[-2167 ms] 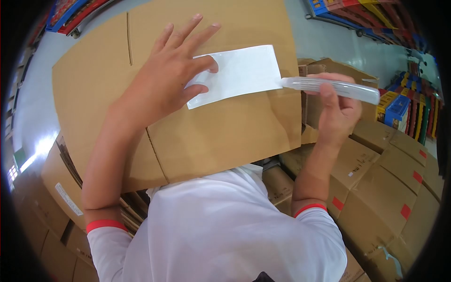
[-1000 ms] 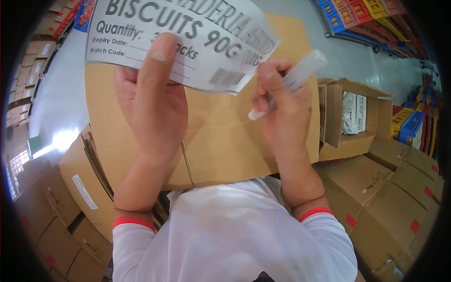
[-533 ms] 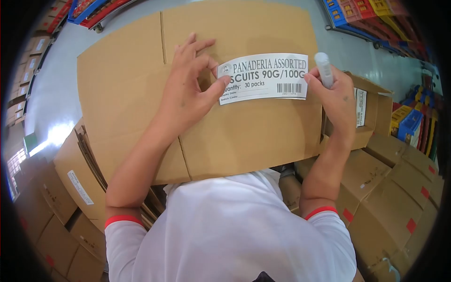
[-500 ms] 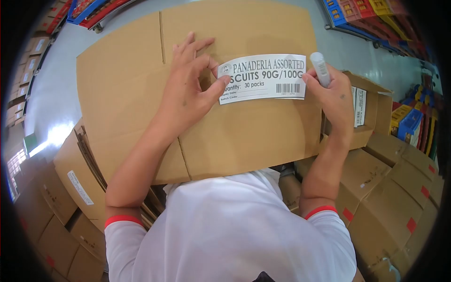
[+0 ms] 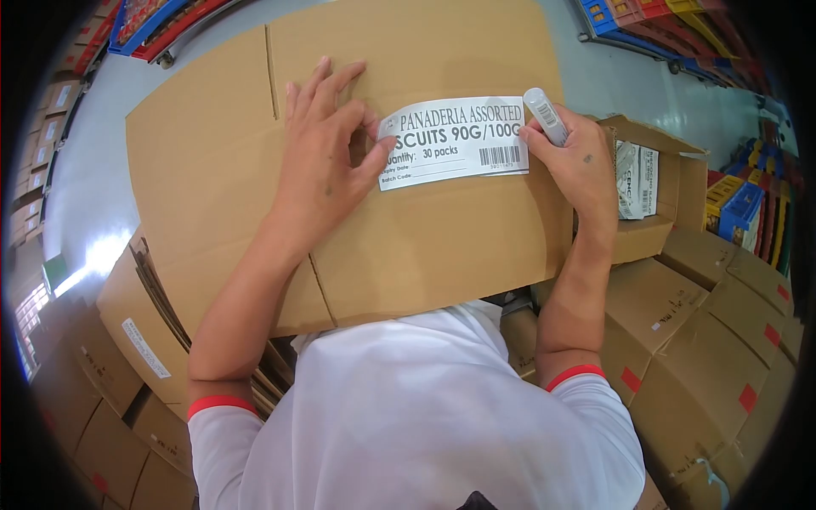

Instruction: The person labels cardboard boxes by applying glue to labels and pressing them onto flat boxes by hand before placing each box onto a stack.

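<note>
A white printed label (image 5: pixel 459 140) reading "Panaderia Assorted Biscuits 90G/100G" lies over a flat brown cardboard carton (image 5: pixel 425 246) in front of me. Its left edge is pinched between the thumb and index finger of my left hand (image 5: pixel 327 157), whose other fingers are spread above the cardboard. My right hand (image 5: pixel 578 161) pinches the label's right edge. A white capped tube (image 5: pixel 544 115), like a marker or glue stick, is also tucked in that hand, pointing up and away. Whether the label touches the cardboard all along, I cannot tell.
At the right, an open box (image 5: pixel 680 183) holds printed labels (image 5: pixel 637 178). Closed cartons (image 5: pixel 705 365) are stacked below it, and more (image 5: pixel 102 357) stand at the left. Folded cardboard (image 5: pixel 140 314) leans beside me. Coloured crates (image 5: pixel 646 34) sit on the floor beyond.
The carton, the label and both hands appear slightly farther left. Both hands keep the same pinch on the label. More of the labels in the open box shows.
</note>
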Tool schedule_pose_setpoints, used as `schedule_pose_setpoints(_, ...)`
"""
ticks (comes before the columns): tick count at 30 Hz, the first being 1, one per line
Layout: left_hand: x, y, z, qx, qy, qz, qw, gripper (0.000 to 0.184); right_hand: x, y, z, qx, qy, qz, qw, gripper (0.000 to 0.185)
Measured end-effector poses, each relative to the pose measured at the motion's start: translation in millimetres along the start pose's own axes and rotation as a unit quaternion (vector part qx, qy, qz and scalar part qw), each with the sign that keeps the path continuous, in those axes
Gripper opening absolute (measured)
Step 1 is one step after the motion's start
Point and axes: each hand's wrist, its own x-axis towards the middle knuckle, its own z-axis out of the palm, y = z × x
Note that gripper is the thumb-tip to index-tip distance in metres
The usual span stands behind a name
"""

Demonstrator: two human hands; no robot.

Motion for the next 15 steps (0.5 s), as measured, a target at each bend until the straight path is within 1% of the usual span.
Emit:
schedule_pose_setpoints(5, -1.0, -1.8, 1.8, 0.032, -0.007, 0.009, 0.999, 0.022, -0.3, 2.7, 1.3, 0.000, 0.008, -0.015, 1.000, 0.031)
schedule_pose_setpoints(7, -3.3, -1.9, 5.2, -0.010, 0.057, -0.013, 0.998, 0.030, -1.3, 4.0, 1.5, 0.000, 0.011, -0.018, 1.000, 0.033)
schedule_pose_setpoints(8, -4.4, -0.2, 2.9, -0.011, 0.058, -0.012, 0.998, 0.030, -2.9, 4.4, 0.5, 0.002, 0.036, -0.014, 0.999, 0.035)
schedule_pose_setpoints(9, -6.8, 3.1, -2.2, 0.007, 0.055, -0.001, 0.998, 0.040, -4.6, 4.9, -0.8, 0.003, 0.062, -0.011, 0.998, 0.038)
schedule_pose_setpoints(10, -10.4, 5.8, -6.8, 0.024, 0.051, 0.011, 0.998, 0.052, -6.2, 6.1, -2.7, 0.000, 0.062, -0.011, 0.998, 0.038)
schedule_pose_setpoints(11, -16.7, 7.0, -11.7, 0.022, 0.052, 0.010, 0.998, 0.052, -8.2, 7.8, -4.8, 0.076, 0.115, 0.007, 0.990, 0.040)
schedule_pose_setpoints(12, -24.3, 7.4, -17.6, 0.096, -0.006, 0.041, 0.994, 0.056, -10.5, 8.1, -5.9, 0.151, 0.166, 0.025, 0.974, 0.042)
schedule_pose_setpoints(13, -29.3, 7.9, -20.7, 0.170, -0.066, 0.072, 0.981, 0.061, -13.8, 6.1, -7.9, 0.150, 0.166, 0.027, 0.974, 0.042)
schedule_pose_setpoints(14, -32.9, 8.1, -20.3, 0.168, -0.068, 0.072, 0.981, 0.061, -18.0, 1.0, -10.7, 0.165, 0.160, 0.026, 0.973, 0.040)
schedule_pose_setpoints(15, -36.1, 7.6, -18.9, 0.178, -0.086, 0.061, 0.978, 0.056, -20.4, -3.0, -11.5, 0.180, 0.154, 0.023, 0.971, 0.039)
